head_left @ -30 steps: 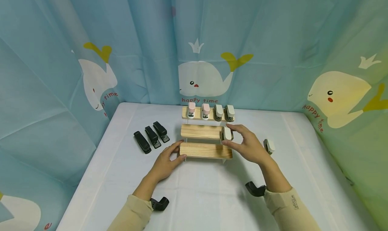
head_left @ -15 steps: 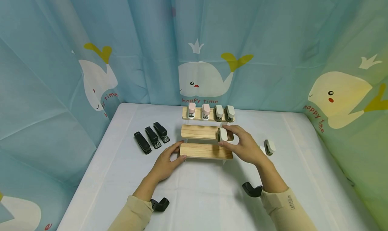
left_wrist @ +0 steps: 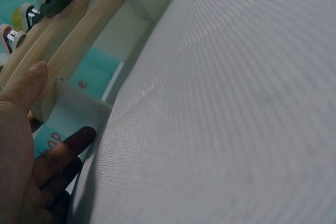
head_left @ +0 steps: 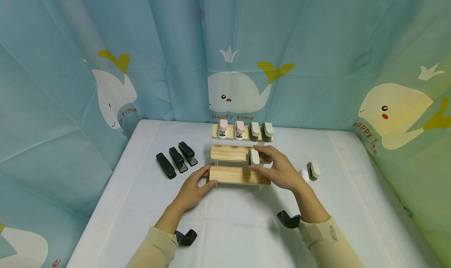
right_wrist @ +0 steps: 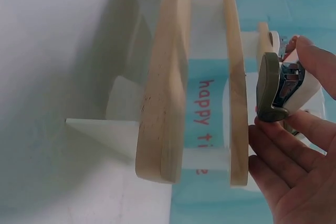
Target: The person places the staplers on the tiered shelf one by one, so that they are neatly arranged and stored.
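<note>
A small white stapler with a dark green base is at the right part of the middle board of a three-step wooden stand. My right hand pinches it between thumb and fingers. In the right wrist view, the same stapler lies close over the board's edge, green base toward the board. My left hand holds the left end of the lowest board, thumb at the front corner and a finger at the back one. Its lower fingers spread beside the stand's white support in the left wrist view.
Two pink staplers and two grey-green staplers stand along the top board. Three black staplers lie left of the stand. A white and dark stapler lies on the right, a white item beside it.
My right hand has slid leftward with the white stapler along the middle board, from its right end. A white item has come into view behind the right wrist. The left hand stays put.
</note>
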Motion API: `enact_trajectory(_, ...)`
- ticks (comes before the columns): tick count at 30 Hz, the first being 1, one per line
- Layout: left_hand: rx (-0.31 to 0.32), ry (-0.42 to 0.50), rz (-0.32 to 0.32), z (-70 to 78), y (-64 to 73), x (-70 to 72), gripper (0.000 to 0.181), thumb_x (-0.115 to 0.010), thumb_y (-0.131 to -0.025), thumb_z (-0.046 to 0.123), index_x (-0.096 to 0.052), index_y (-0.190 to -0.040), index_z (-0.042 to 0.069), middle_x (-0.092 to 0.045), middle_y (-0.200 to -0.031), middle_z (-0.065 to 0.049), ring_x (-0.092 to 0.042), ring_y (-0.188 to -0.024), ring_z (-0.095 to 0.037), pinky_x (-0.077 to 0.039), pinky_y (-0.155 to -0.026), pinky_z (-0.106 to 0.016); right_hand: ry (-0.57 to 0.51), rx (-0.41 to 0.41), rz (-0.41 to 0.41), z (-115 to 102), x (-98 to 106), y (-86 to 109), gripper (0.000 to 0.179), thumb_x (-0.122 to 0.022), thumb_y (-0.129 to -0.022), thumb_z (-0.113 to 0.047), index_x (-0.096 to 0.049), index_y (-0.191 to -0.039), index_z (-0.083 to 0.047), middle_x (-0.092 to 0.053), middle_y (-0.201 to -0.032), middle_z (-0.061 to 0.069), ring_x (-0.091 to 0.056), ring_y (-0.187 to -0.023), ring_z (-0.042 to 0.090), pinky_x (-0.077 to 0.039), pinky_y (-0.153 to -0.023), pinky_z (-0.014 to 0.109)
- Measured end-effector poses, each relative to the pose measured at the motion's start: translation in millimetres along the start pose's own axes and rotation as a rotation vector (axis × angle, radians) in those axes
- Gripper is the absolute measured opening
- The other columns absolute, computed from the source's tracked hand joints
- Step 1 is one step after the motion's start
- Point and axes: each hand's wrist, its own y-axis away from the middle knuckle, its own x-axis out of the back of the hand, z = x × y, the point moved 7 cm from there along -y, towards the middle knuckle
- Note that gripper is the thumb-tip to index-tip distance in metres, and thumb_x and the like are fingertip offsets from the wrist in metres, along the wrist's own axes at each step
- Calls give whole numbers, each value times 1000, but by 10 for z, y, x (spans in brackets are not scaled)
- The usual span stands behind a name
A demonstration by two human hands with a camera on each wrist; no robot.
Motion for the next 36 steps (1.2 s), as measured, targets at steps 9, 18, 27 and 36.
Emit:
enact_trajectory(9, 4, 0, 4, 7, 3, 10, 65, -70, -95, 55, -45, -154, 45, -70, -124, 9, -53, -140, -27, -36, -119, -59, -68, -4, -24, -21, -62, -37, 68, -79, -94, -30, -51, -152, -11, -58, -143, 9, -60, -125, 31, -51, -108, 53)
enact_trajectory(18, 7, 4, 0, 4, -3, 9, 64, -70, -95, 55, -45, -153, 47, -70, -123, 10, -53, -140, -26, -36, -119, -58, -86, 2, -13, -67, -118, -93, 68, -81, -92, -29, -53, -150, -10, -59, -137, 9, -61, -122, 28, -52, -108, 50)
enact_trajectory(27, 16, 12, -6, 0, 2, 6, 64, -70, -95, 55, -45, -152, 47, -70, -123, 11, -52, -141, -26, -35, -120, -59, -83, 8, -12, -139, -196, -169, 70, -82, -91, -30, -53, -151, -9, -61, -139, 9, -60, -124, 29, -51, -108, 52)
enact_trajectory(36, 17, 11, -11, 7, 4, 7, 64, -70, -95, 55, -44, -153, 48, -70, -124, 11, -52, -141, -27, -35, -120, -59, -73, 13, -13, -159, -269, -247, 70, -82, -91, -33, -53, -151, -12, -61, -135, 7, -58, -112, 24, -52, -106, 50)
